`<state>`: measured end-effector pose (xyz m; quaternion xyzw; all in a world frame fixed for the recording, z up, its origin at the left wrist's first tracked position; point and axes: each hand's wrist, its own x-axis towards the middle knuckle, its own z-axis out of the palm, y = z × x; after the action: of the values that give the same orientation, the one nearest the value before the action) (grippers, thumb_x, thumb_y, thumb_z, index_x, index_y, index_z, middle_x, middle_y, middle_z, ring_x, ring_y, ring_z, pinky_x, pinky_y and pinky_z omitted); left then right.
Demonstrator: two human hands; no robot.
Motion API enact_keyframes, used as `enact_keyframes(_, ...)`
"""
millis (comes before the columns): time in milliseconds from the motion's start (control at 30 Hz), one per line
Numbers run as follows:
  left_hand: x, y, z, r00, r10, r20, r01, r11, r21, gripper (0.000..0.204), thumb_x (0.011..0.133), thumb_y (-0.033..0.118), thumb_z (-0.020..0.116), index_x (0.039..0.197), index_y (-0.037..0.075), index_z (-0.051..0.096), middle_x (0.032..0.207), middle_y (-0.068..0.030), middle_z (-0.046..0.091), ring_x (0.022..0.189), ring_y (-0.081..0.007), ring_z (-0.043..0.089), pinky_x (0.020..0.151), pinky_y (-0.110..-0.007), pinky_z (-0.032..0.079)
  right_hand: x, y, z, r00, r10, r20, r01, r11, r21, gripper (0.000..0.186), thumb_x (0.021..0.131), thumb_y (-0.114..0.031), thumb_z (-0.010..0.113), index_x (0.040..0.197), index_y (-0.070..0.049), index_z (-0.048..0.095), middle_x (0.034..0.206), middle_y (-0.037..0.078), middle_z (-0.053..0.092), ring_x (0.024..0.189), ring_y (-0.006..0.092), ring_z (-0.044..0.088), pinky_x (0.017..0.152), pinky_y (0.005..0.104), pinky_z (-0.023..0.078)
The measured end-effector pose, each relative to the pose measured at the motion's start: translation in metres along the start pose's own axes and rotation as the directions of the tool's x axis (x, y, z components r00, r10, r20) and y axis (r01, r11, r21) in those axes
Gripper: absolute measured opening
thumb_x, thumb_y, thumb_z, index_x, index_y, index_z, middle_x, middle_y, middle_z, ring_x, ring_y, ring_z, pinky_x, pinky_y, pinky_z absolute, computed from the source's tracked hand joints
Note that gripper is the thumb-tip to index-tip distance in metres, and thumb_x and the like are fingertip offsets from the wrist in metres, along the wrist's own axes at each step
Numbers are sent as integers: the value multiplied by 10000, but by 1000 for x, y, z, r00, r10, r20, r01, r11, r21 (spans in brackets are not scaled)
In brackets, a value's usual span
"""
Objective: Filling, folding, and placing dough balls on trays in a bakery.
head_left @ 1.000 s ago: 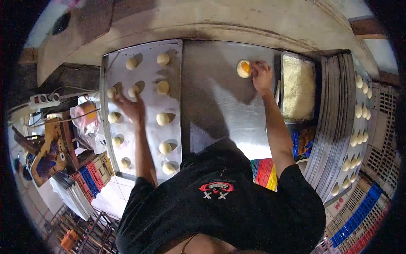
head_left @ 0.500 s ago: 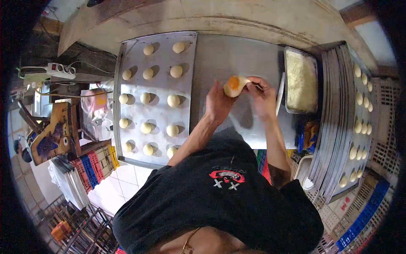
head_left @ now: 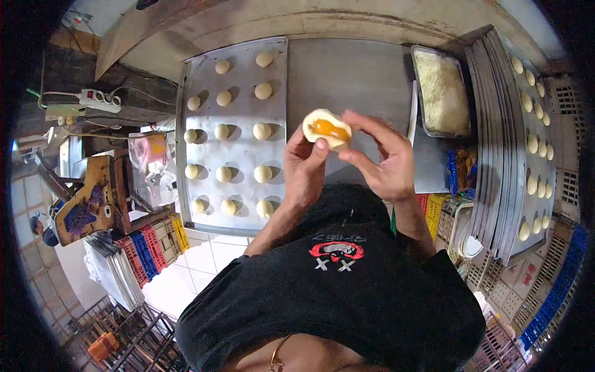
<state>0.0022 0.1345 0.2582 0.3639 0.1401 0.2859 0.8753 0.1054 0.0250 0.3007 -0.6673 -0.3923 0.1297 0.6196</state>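
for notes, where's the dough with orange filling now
In the head view, the filled dough is held between the left hand and right hand, right of centre, over the worktop.

Back: scuffed beige panel behind worktop, bowed by lens.
Worktop: grey, metallic-looking.
Floor: pale square tiles, lower left, glaring white in part.
Left wall side: dark, cluttered; white power strip, cables.
Left furniture: dark metal rack; red, blue, yellow plastic crates in a row.
Right: perforated blue crate, beige lattice crates.
Light: uneven; corners dim.
Windows: can't tell.
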Motion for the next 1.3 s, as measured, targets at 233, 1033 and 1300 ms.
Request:
enact_keyframes(233, -6, 10, 4, 997, -49, -56, 41, 990, -134, 347, 919, 183, 610, 1183, -36, 557, 1132, -109, 617, 1067, -198, 589, 947, -361, 471, -20, -1, -8, 951, 305, 56, -310, 936, 167, 304, 796, 0, 711, 1087, 29, 628, 917, 89, 686, 821, 125, 643, 772, 260, 519)
enact_keyframes(1033, 3, 49, 22, 973, 140, 182, -229, 671, 706, 325, 722, 44, 775, 1035, 8, 693, 892, -65, 620, 775, -122, 565, 685, -257, 455, 3, -52, -21, 922, -250, 296, 367, 808, -461, 173, 724, 28, 702, 881, -39, 677, 860, 68, 568, 680, 198, 608, 592, 302, 522)
enact_keyframes(1300, 2, 62, 28, 871, 228, 436, -487, 523, 700, 451, 614, 86, 827, 1044, 40, 700, 1028, -159, 678, 874, -240, 664, 750, -317, 531, 6, -44, -22, 990, -124, 70, 140, 944, -300, 216, 687, 12, 745, 898, -24, 714, 808, 91, 646, 643, 178, 653, 579, 250, 521)
